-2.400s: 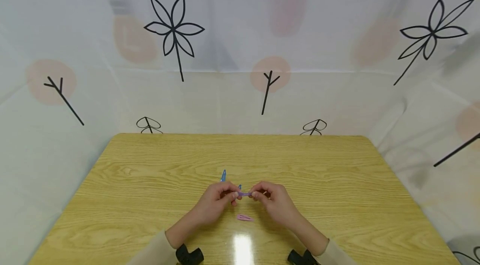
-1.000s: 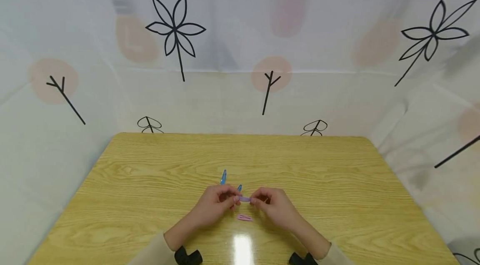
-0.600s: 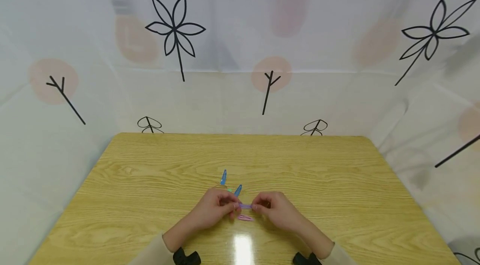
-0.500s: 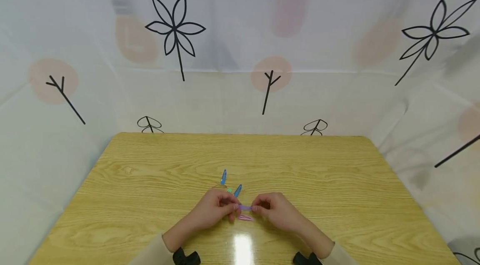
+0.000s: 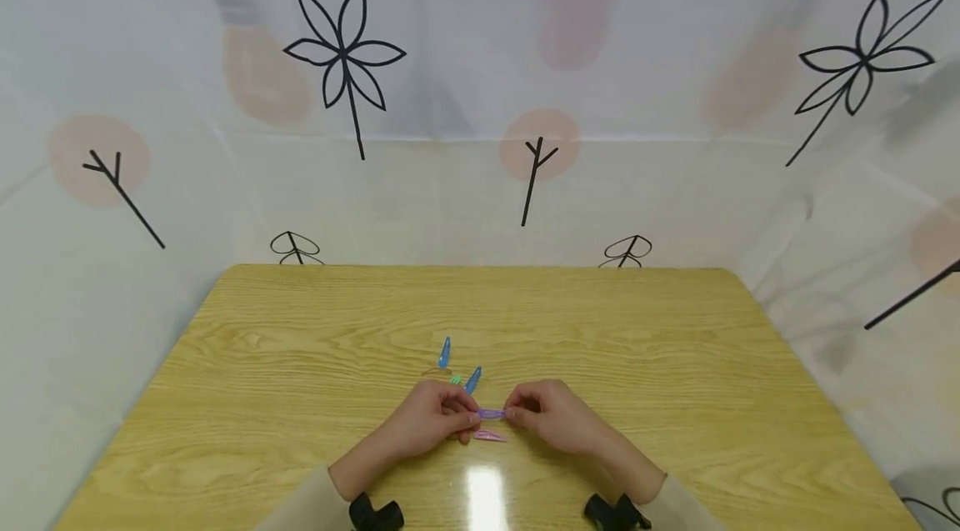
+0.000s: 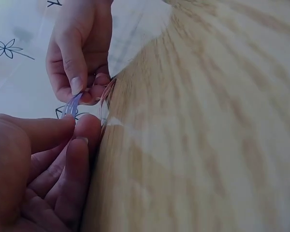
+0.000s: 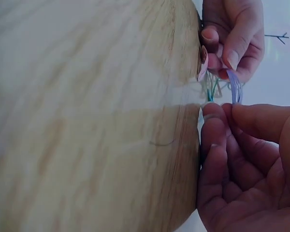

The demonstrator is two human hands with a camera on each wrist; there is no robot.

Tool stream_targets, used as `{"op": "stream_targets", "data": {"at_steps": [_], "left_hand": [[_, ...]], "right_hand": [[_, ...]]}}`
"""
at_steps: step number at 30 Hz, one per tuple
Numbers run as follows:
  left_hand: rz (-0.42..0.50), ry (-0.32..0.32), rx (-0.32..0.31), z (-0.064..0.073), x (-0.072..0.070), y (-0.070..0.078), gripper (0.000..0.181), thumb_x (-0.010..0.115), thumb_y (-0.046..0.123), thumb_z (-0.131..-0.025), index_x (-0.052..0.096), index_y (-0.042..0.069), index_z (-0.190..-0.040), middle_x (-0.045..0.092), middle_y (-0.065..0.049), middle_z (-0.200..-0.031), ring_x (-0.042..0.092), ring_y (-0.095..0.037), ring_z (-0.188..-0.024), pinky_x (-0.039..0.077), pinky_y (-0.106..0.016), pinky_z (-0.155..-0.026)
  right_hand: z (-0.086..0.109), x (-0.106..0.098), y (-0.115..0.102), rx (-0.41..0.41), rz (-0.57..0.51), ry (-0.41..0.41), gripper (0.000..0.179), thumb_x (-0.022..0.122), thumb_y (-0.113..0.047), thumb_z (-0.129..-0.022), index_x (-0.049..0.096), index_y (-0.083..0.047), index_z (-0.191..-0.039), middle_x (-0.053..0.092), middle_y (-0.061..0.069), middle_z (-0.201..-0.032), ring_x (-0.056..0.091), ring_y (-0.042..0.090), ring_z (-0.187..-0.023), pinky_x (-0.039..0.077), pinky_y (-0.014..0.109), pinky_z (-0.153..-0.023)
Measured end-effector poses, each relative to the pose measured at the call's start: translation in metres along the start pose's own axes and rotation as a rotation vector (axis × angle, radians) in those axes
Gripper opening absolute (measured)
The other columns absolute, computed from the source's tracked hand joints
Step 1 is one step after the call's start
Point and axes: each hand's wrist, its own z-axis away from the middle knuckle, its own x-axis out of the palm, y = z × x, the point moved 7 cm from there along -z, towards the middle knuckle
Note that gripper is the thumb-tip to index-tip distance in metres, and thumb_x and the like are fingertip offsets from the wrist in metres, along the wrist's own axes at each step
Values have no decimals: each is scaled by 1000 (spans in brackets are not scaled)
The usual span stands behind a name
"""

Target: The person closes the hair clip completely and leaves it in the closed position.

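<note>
A purple snap hair clip [image 5: 491, 414] is stretched between both hands a little above the table. My left hand [image 5: 431, 421] pinches one end between thumb and fingertips. My right hand [image 5: 551, 417] pinches the other end. Seen from the left wrist, the purple clip [image 6: 71, 105] is slightly bowed between the two thumbs, and it looks curved from the right wrist as well [image 7: 235, 87]. Just below it on the table lies a pink snap hair clip [image 5: 490, 436], pointed toward the right, with its left end close to the left fingers.
Beyond the left hand lie two blue hair clips, one farther back [image 5: 445, 353] and one nearer [image 5: 472, 380]. A small green piece [image 5: 455, 379] and a thin brown curved strand [image 5: 437, 370] are beside them. The wooden table [image 5: 675, 364] meets a printed cloth backdrop [image 5: 442, 206].
Both hands have come nearer to me with the purple clip, closer to the pink one. The green piece and brown strand have come into view behind the left hand. Over the last half second little moves.
</note>
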Motion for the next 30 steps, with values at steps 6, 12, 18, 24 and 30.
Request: {"op": "stream_targets", "data": {"at_steps": [6,12,18,24,30], "left_hand": [[-22,29,2,-1,-1,2,4,69,6,-94,71,3,-92,70,-5,-75,67,-17,-65,50,-22,-56],[-38,49,38,0,1,2,5,69,3,-93,70,4,-89,68,-4,-72,66,-16,-62,49,-21,-54],[-52,53,34,2,3,2,7,69,9,-94,70,5,-88,67,-3,-69,65,-14,-61,46,-20,-54],[-83,28,55,2,3,0,6,69,11,-95,70,6,-92,66,-3,-70,63,-12,-60,44,-19,-53],[-88,27,60,2,4,2,4,69,10,-95,70,8,-91,66,-3,-71,63,-13,-60,46,-20,-54]], "right_hand": [[-3,2,-2,-4,13,-11,12,64,-18,-99,72,-13,-92,63,-8,-77,52,4,-66,45,24,-61],[-3,2,-3,1,25,-19,12,63,-19,-99,71,-14,-91,63,-8,-76,52,4,-66,45,25,-61],[-1,4,-1,6,14,-25,11,65,-17,-98,70,-14,-89,61,-8,-74,51,4,-64,44,23,-59],[0,5,-1,11,0,-31,10,67,-18,-97,70,-15,-87,62,-8,-75,52,4,-65,44,23,-60],[0,6,0,18,-24,-43,11,67,-17,-97,70,-14,-87,63,-6,-75,52,5,-65,44,23,-59]]}}
